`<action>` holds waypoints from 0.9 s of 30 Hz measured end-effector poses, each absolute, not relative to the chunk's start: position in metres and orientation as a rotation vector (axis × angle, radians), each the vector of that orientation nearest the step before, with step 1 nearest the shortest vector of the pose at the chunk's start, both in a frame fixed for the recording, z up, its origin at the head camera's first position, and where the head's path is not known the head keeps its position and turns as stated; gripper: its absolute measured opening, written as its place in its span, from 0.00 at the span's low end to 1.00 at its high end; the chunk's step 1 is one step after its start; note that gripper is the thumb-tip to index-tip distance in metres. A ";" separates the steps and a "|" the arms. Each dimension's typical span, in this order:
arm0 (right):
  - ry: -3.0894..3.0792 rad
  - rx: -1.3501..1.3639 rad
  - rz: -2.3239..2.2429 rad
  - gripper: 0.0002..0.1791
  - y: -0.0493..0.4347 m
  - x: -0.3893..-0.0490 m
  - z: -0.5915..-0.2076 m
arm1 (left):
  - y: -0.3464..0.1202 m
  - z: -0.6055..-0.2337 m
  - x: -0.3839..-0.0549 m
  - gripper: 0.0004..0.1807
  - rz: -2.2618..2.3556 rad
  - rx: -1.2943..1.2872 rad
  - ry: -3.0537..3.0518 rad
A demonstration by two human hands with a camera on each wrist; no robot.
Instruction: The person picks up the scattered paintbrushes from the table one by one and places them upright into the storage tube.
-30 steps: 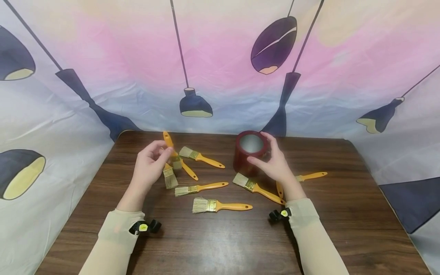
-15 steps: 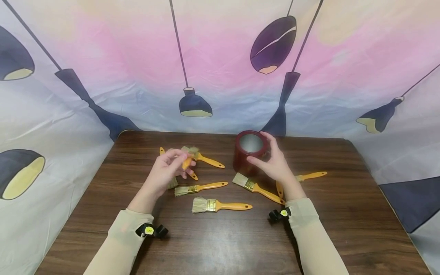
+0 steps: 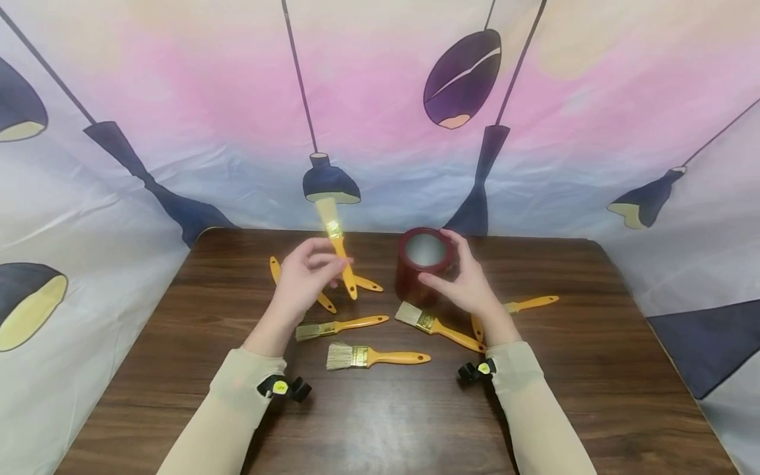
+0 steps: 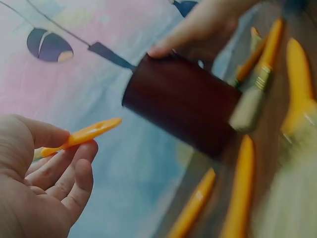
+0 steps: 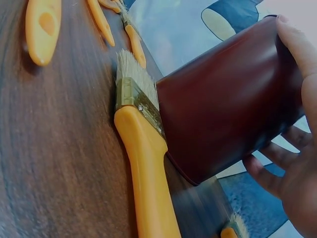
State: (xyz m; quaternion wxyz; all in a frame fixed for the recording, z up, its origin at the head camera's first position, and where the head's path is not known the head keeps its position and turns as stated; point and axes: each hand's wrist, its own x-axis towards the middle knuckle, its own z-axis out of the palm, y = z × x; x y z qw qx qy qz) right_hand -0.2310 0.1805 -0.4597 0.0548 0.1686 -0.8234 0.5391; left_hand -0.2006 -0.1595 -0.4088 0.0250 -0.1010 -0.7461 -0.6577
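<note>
My left hand (image 3: 303,274) pinches a paintbrush (image 3: 339,245) by its yellow handle, between thumb and fingers. The brush is raised over the table, bristles up and handle end down; in the left wrist view its handle (image 4: 94,133) points toward the container. My right hand (image 3: 466,280) grips the side of a dark red cylindrical container (image 3: 408,280), thumb at the near rim and fingers round the far side. The container stands upright with its silvery inside showing. A paintbrush (image 5: 141,144) lies right in front of its base.
Several more yellow-handled paintbrushes lie on the dark wooden table (image 3: 380,422): one in front (image 3: 398,357), one behind it (image 3: 359,322), one at the right (image 3: 537,303). Others lie partly hidden behind the left hand. A printed cloth (image 3: 237,99) hangs behind the table.
My left hand has lifted a paintbrush from the left group, moved right toward the container and turned the brush from handle up to bristles up. The right hand keeps its hold on the container.
</note>
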 end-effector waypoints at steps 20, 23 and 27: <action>-2.470 0.638 1.661 0.54 0.182 -0.232 -0.463 | -0.055 -0.371 -0.249 0.11 -1.462 -0.552 -2.405; -2.467 0.641 1.660 0.54 0.182 -0.232 -0.463 | -0.053 -0.377 -0.250 0.12 -1.296 -0.579 -2.460; -2.467 0.640 1.660 0.55 0.181 -0.232 -0.462 | -0.054 -0.384 -0.252 0.13 -1.191 -0.610 -2.501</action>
